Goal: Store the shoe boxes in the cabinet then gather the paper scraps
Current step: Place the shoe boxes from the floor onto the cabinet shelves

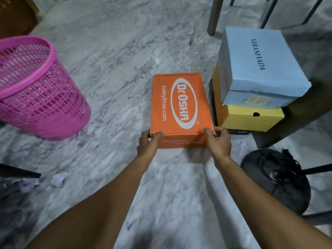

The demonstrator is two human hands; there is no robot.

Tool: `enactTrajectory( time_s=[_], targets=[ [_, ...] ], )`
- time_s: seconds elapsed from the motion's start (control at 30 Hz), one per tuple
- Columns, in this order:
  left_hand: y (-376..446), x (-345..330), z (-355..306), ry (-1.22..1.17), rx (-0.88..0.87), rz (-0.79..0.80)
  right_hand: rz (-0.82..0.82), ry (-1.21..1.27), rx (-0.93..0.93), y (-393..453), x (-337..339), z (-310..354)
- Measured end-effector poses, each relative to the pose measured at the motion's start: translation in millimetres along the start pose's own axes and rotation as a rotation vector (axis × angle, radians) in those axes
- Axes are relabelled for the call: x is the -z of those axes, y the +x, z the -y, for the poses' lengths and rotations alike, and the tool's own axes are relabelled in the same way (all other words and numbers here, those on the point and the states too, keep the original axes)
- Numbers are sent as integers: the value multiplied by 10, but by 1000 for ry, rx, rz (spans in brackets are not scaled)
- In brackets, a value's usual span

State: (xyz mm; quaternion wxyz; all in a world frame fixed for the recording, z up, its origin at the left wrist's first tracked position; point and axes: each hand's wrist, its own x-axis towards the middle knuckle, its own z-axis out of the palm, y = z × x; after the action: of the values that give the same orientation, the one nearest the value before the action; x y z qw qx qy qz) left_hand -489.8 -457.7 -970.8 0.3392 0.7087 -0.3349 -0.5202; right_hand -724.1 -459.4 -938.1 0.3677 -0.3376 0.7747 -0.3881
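An orange shoe box point(181, 105) with a white oval logo lies flat on the marble floor in the middle of the view. My left hand point(148, 143) grips its near left corner and my right hand point(219, 142) grips its near right corner. Just right of it stands a stack: a light blue shoe box point(260, 65) on top of a yellow shoe box point(251, 119). A crumpled paper scrap point(58, 179) lies on the floor at the lower left, with more crumpled scraps point(25, 186) further left. No cabinet interior shows.
A pink mesh waste basket point(36, 87) stands at the left. A black round fan base with a coiled cord point(276, 180) sits at the lower right. Metal furniture legs point(214, 15) rise at the top right. Brown wooden furniture point(16, 13) fills the top left corner.
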Motion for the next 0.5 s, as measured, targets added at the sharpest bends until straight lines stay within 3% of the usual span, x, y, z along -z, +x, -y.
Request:
enactTrajectory(
  time_s=[0.17, 0.33, 0.5],
  targets=[
    [-402, 173, -105, -197, -24, -209, 10, 75, 12, -219, -38, 70],
    [-516, 499, -10, -258, 17, -230, 79, 81, 73, -495, -51, 120],
    [-764, 857, 29, -334, 22, -274, 276, 62, 32, -565, -85, 259]
  ],
)
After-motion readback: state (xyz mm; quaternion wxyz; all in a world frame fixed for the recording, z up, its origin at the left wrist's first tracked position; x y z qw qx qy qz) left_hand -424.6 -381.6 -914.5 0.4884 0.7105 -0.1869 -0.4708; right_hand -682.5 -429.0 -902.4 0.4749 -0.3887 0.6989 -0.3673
